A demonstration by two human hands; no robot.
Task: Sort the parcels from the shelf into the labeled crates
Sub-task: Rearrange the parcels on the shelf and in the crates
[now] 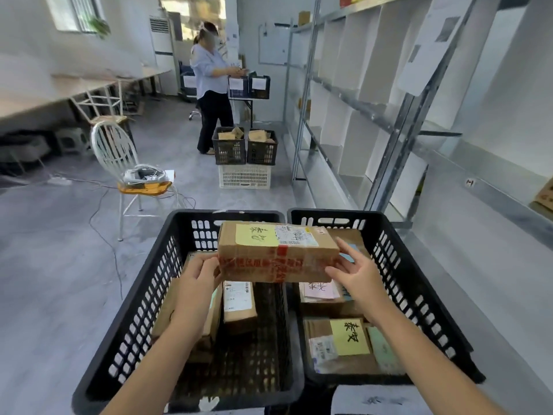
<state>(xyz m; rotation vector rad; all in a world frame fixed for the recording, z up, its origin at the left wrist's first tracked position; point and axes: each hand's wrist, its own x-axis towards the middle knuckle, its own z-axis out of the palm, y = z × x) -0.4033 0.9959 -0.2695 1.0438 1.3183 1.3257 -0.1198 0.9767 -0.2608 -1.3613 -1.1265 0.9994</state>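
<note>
Two grips on parcel [278,253]: left grip [199,274] curled round end, right grip [356,274] splayed, only pressing. Parcel between grips, over seam of left crate [149,295] and right crate [413,295]. Risk: right contact slips, parcel lands in wrong crate.

The parcel [278,253] partly hides the left hand's [196,277] fingers [213,266]; the label [374,401] below is blurred.
</note>
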